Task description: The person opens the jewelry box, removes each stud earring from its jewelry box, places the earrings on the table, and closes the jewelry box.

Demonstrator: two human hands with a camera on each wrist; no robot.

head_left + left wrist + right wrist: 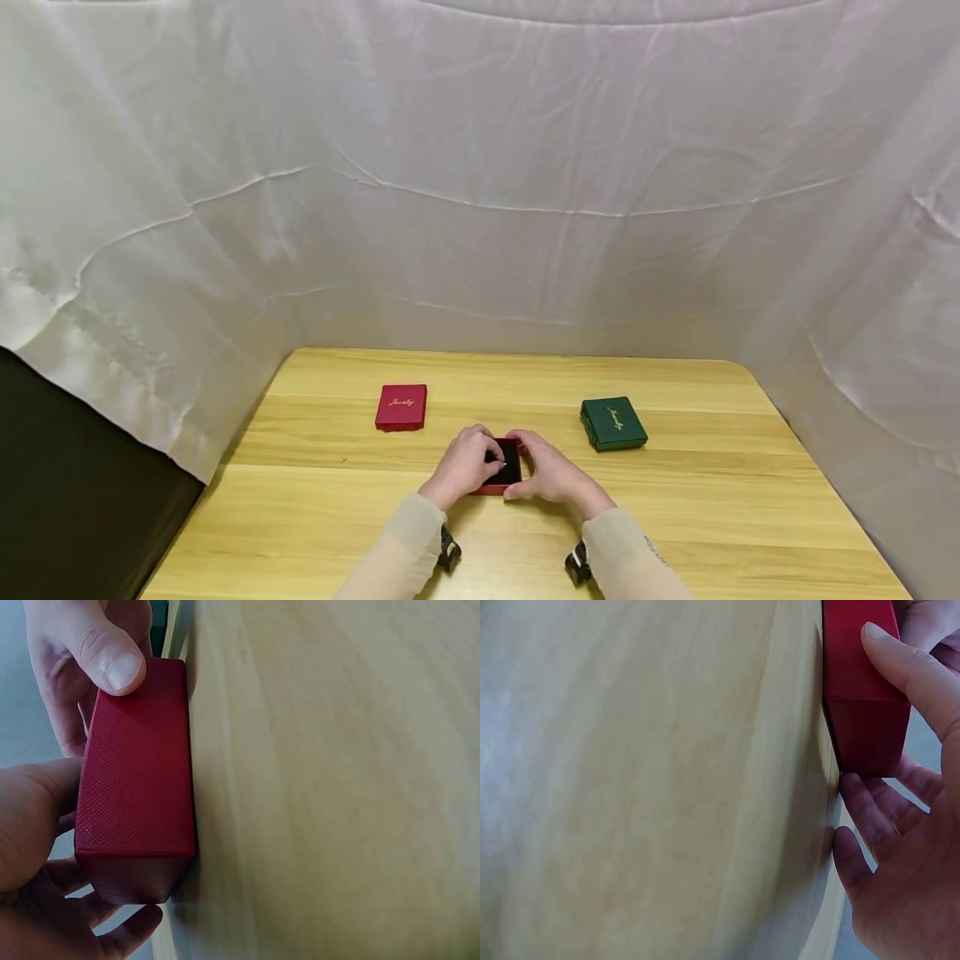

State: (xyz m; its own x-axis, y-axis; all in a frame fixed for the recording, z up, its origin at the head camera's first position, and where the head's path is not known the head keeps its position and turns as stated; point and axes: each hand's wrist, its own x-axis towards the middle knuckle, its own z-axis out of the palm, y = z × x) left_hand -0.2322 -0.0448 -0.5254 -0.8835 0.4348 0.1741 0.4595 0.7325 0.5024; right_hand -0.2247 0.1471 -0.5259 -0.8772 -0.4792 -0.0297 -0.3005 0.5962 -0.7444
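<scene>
A small red jewelry box [491, 490] with a black lining [510, 475] sits uncovered on the table between the hands. My right hand [553, 475] grips it from the right, thumb [889, 649] on the near wall and fingers toward the far side. Over the box's left part, my left hand [467, 462] reaches in with thumb and forefinger close together. A tiny silvery piece [504, 464] shows at those fingertips, pinched between them; its shape is too small to make out. From the left wrist, the box's near wall [139, 780] hides the lining.
A dark red square box or lid [401, 407] with gold lettering lies at the back left of the wooden table [315, 483]. To the back right is a dark green box [615, 423], also gold-lettered. Pale cloth [525, 250] hangs behind and at the sides.
</scene>
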